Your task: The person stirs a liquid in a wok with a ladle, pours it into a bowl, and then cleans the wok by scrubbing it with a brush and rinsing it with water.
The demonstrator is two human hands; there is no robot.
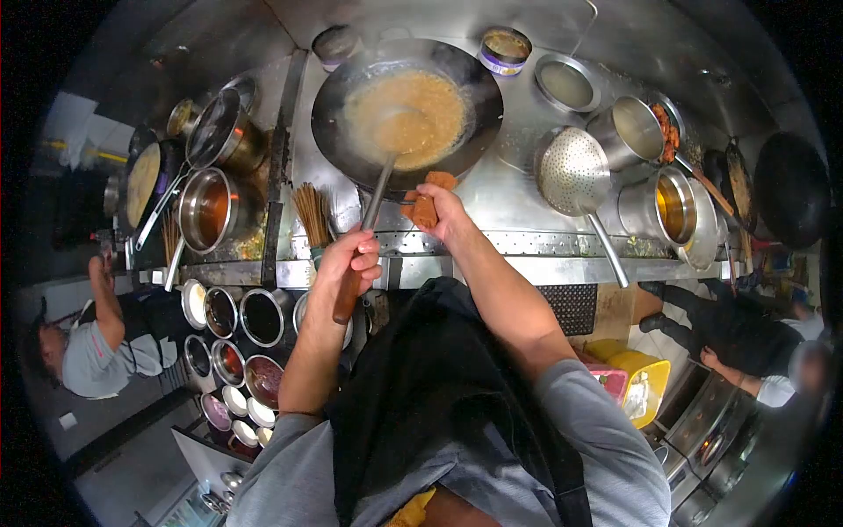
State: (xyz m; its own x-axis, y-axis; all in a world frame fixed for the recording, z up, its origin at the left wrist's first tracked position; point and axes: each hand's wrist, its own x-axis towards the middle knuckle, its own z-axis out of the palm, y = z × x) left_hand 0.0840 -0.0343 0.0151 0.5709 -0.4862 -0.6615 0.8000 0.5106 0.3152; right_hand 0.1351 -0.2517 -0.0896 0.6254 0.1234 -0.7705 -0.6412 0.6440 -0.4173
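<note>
Head view: left hand (351, 263) gripping ladle (373, 206) handle, fingers (364, 249) wrapped tight, bowl sitting in brown sauce inside wok (347, 83). Right hand (439, 215) clamping orange cloth (428, 204) around wok handle at near rim. Wok resting on steel bench (509, 189); perforated skimmer (572, 171) lying just right, seasoning bowls (262, 316) below left.

Left hand (351, 263) fingers curled shut, arm extended; right hand (439, 211) clenched, forearm raised.

Left hand (351, 263) holds ladle (378, 189) in wok (406, 110).
</note>
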